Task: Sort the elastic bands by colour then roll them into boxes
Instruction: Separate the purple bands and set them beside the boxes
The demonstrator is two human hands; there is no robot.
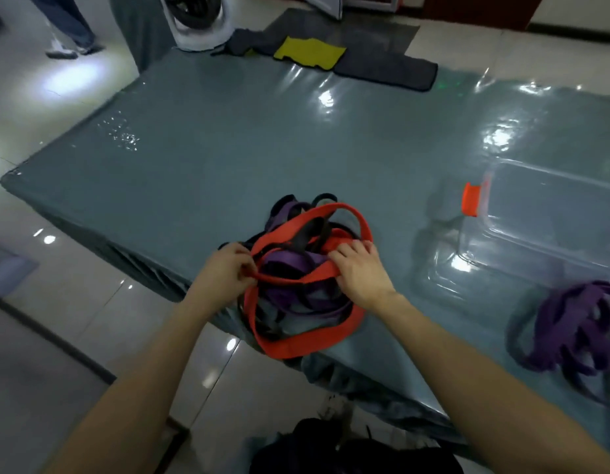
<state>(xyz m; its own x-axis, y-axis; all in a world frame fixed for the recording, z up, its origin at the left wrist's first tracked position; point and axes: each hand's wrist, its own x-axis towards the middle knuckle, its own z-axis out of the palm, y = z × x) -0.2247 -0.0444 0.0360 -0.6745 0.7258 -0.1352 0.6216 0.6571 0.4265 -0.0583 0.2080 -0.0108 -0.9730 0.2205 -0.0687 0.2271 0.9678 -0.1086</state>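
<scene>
A tangled heap of elastic bands lies near the table's front edge: wide red bands (298, 343), purple bands (290, 261) and black ones (308, 234) mixed together. My left hand (225, 268) pinches a red band at the heap's left side. My right hand (360, 271) grips the same red loop on the right, fingers curled over it. A separate pile of purple bands (570, 330) sits at the right. A clear plastic box (549, 213) with an orange latch (470, 199) stands at the right, with nothing visible inside.
The table (228, 159) wears a glossy grey-green cover. Dark grey cloths (389, 68) and a yellow cloth (308, 51) lie at the far edge. A person's legs (66, 29) stand on the tiled floor at the far left. A dark bag (331, 449) sits below me.
</scene>
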